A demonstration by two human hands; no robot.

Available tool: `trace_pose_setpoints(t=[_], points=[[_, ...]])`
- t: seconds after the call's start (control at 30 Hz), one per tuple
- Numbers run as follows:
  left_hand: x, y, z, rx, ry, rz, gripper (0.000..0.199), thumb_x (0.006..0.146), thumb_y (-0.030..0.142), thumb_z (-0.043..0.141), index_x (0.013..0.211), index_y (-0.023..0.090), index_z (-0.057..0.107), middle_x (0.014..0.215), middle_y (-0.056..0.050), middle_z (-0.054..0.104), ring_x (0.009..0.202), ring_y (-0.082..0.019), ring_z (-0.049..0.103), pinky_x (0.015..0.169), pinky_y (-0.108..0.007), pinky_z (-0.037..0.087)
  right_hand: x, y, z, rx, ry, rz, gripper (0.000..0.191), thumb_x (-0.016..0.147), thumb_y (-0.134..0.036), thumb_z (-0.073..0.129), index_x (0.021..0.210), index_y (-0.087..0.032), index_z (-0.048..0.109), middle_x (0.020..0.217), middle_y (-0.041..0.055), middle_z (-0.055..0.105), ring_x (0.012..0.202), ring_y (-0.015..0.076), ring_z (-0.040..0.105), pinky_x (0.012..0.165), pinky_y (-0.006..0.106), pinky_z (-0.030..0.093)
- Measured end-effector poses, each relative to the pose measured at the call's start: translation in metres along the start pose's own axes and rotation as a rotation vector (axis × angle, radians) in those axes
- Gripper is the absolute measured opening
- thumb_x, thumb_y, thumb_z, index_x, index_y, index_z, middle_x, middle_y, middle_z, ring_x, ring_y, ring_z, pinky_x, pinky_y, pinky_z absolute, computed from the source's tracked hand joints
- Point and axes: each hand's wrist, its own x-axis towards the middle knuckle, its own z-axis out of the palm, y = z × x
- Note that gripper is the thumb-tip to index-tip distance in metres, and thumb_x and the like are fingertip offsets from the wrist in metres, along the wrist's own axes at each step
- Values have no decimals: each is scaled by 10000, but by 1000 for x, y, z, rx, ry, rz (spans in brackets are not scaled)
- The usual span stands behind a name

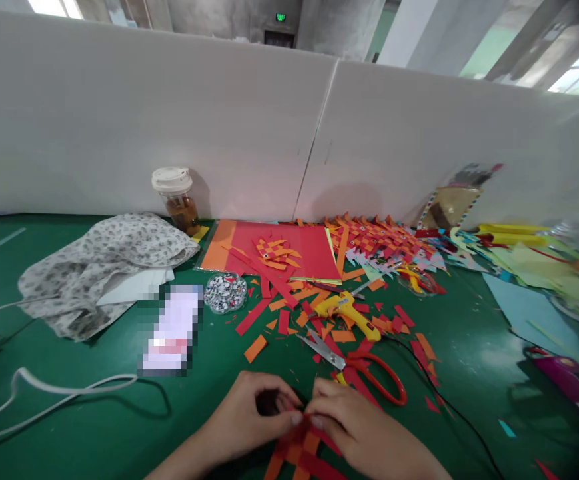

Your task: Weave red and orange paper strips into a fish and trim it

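Observation:
Red and orange paper strips woven into a checked piece [294, 453] lie low in the view, between my hands. My left hand [252, 410] pinches the top of this woven piece with thumb and forefinger. Right beside it, my right hand [344, 417] has its bent fingers closed on the same spot; the fingertips of both hands nearly meet. Just beyond my right hand lie scissors [349, 363] with red handles, their blades pointing away to the left. A yellow glue gun [348, 315] rests behind the scissors among paper scraps.
Red paper sheets [314, 247] bear a finished woven fish [274, 253]. More woven pieces [379, 237] are piled behind. Left stand a lidded cup [178, 200], patterned cloth [104, 267], blurred phone [172, 330], googly eyes [225, 293] and white cable [69, 393]. A black cord [449, 400] runs right.

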Motion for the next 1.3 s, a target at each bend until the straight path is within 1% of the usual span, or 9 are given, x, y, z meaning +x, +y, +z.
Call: trace_pose_setpoints(t=[0.13, 0.4, 0.57, 0.63, 0.7, 0.8, 0.97, 1.13, 1.3], points=[[3, -4, 1, 61, 22, -16, 165, 765, 285, 596, 757, 172, 716, 621, -15, 662, 560, -122, 552, 525, -185, 369, 5, -2, -1, 2, 67, 38, 226, 853, -168, 427, 821, -258, 632, 840, -14, 607, 825, 137, 589, 740, 222, 435], [6, -8, -4, -53, 23, -78, 160, 749, 303, 623, 800, 170, 696, 685, -42, 695, 638, -155, 619, 597, -213, 430, 20, -1, -7, 85, 353, -4, 122, 861, -265, 477, 886, -252, 595, 899, 6, 635, 874, 157, 592, 791, 257, 451], [9, -10, -4, -208, 146, -129, 187, 748, 349, 631, 787, 168, 610, 670, -37, 671, 659, -163, 635, 572, -209, 435, 38, 38, -25, -144, 851, 95, 244, 859, -398, 478, 971, -199, 564, 965, 79, 623, 918, 211, 584, 824, 331, 448], [10, -10, -4, -228, 182, -133, 206, 776, 379, 595, 812, 176, 583, 703, -33, 661, 700, -170, 640, 582, -214, 451, 46, 61, -34, -327, 907, 179, 360, 836, -433, 487, 1070, -163, 531, 1034, 127, 597, 997, 272, 552, 846, 393, 436], [10, -10, -4, -86, 217, -84, 203, 813, 382, 545, 806, 182, 580, 715, -21, 643, 669, -151, 615, 567, -210, 445, 52, 79, -39, -443, 851, 255, 473, 806, -458, 511, 1153, -137, 493, 1086, 153, 585, 1025, 303, 541, 839, 410, 437], [9, -12, -6, 386, 292, 72, 181, 846, 333, 505, 777, 192, 595, 724, -14, 631, 655, -148, 569, 566, -228, 426, 57, 94, -38, -508, 771, 312, 500, 792, -453, 517, 1188, -150, 476, 1069, 141, 612, 973, 295, 578, 760, 365, 464], [10, -19, -10, 980, 435, 280, 174, 829, 269, 537, 674, 192, 553, 683, -9, 624, 681, -176, 552, 565, -257, 419, 55, 95, -33, -442, 860, 345, 466, 780, -463, 524, 1162, -200, 480, 1005, 99, 653, 887, 282, 619, 666, 342, 470], [10, -24, -10, 1142, 374, 554, 109, 849, 247, 519, 855, 205, 619, 813, -17, 682, 743, -181, 589, 622, -282, 463, 48, 90, -34, -176, 1111, 351, 457, 747, -546, 562, 1051, -211, 503, 990, 98, 634, 865, 267, 612, 669, 341, 469], [10, -27, -5, 1163, 315, 700, 228, 865, 268, 496, 1045, 192, 614, 986, -13, 709, 901, -216, 608, 796, -373, 465, 43, 84, -34, 381, 1247, 233, 459, 653, -495, 686, 959, -220, 484, 911, 53, 617, 819, 209, 615, 703, 327, 489]])
